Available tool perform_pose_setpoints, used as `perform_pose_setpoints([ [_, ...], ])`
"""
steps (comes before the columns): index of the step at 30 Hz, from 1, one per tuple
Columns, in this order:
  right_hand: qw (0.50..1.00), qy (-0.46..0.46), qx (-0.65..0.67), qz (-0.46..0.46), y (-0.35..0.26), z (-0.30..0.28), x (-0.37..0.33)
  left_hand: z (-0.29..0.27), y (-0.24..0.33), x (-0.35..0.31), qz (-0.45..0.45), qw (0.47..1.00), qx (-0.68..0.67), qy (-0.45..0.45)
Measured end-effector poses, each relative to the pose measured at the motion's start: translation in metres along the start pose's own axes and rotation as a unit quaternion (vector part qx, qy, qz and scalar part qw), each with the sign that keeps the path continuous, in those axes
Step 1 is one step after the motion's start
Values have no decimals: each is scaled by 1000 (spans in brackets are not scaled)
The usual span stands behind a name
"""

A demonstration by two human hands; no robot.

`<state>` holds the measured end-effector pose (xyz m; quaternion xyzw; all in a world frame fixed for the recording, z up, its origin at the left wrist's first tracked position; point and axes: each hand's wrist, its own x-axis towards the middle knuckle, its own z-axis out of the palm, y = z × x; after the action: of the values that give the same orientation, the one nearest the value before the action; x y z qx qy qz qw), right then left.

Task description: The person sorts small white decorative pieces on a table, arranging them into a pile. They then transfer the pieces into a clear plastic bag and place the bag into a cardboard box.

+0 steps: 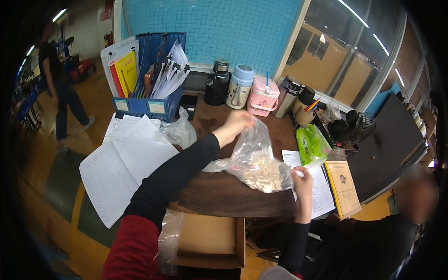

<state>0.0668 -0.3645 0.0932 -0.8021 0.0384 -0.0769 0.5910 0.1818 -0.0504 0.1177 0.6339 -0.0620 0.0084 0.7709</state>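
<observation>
A clear plastic bag (254, 158) lies on the dark wooden desk (205, 198), with many small cream-coloured pieces (267, 176) in its lower part. Too small to name, these pieces are heaped toward the bag's near right side. My left hand (237, 125) pinches the bag's far upper end and holds it raised off the desk. At the right, my right hand (302, 184) has its fingers closed on the bag's near right corner. Between the two hands the film is stretched and creased.
An open notebook (114, 172) and a crumpled plastic bag (181, 133) lie left. Behind stand a blue file holder (161, 95), flasks (240, 86) and a pink container (264, 99). A green tissue pack (311, 143) is right. Below, a drawer (210, 238) stands open. A person (387, 238) sits right.
</observation>
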Motion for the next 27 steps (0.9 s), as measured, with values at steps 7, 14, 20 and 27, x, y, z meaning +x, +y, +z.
perform_pose_setpoints([
  [7,939,83,-268,-198,-60,-30,79,-49,84,12,124,988,76,58],
  [14,886,181,-300,-304,-104,-20,97,-66,129,-9,183,980,18,78],
  [20,917,57,-223,-326,-123,18,117,-46,128,-29,101,989,-46,93],
  [27,914,-96,-179,-350,-145,109,72,-24,124,-51,99,994,-42,3],
])
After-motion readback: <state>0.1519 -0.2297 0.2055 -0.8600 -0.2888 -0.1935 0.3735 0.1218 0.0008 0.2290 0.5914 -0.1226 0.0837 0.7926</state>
